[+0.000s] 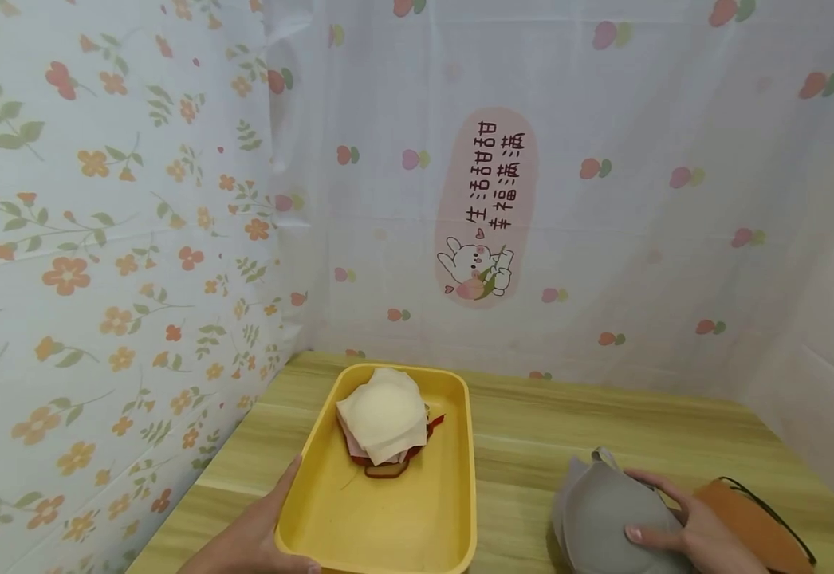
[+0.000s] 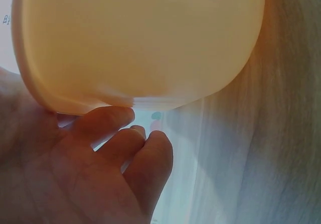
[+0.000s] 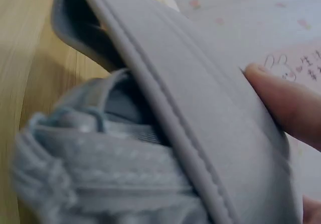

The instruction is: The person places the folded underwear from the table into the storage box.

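My left hand [image 1: 262, 526] holds the near left corner of a yellow tray [image 1: 470, 478], thumb along its front and index finger up its left side. In the left wrist view the fingers [image 2: 150, 153] bend against the tray's outer wall [image 2: 140, 43]. At the tray's far end lies a stack of soft pieces, a cream rounded one [image 1: 388, 410] on top, with pink and red edges below. My right hand [image 1: 697, 518] grips a grey fabric item [image 1: 603, 518] with a smooth curved panel and a strap loop. The right wrist view shows its stitched edge and gathered cloth [image 3: 110, 179].
An orange rounded thing [image 1: 747, 522] with a black cord lies on the wood-grain table [image 1: 517, 446], right of and partly behind my right hand. A flower-print sheet [image 1: 116, 279] hangs at the left, and a tulip-print sheet [image 1: 603, 239] rises behind the table.
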The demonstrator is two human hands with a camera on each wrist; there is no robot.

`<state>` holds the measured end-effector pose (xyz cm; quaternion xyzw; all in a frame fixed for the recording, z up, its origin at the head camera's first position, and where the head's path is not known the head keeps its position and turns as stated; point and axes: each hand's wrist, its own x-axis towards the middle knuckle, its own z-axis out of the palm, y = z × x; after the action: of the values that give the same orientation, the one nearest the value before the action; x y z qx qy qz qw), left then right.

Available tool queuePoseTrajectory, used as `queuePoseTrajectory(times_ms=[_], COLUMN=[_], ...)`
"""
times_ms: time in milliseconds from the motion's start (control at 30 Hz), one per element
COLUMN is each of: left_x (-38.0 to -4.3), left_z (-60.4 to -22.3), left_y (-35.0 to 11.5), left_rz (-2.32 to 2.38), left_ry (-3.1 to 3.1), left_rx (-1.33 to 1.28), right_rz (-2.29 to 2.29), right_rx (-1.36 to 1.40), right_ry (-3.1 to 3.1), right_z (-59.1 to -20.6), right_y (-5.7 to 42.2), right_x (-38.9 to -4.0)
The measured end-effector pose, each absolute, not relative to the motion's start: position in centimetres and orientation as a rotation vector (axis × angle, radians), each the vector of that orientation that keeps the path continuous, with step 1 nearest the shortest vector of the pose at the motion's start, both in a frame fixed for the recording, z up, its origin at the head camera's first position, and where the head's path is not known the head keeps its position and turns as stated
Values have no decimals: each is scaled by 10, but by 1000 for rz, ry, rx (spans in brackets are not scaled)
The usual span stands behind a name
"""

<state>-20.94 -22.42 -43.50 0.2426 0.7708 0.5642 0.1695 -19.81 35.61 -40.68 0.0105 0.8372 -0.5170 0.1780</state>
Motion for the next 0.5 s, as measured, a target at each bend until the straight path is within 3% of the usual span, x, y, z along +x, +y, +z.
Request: queuePoseTrajectory(times_ms=[500], left_x=[-211], left_z=[-436], left_y=[-226], left_rz=[1535], left_ry=[2280], left_rx=[746], right_rz=[-1723], right_rx=[29], right_ry=[2228], right_z=[-389], right_y=[314], right_x=[-204])
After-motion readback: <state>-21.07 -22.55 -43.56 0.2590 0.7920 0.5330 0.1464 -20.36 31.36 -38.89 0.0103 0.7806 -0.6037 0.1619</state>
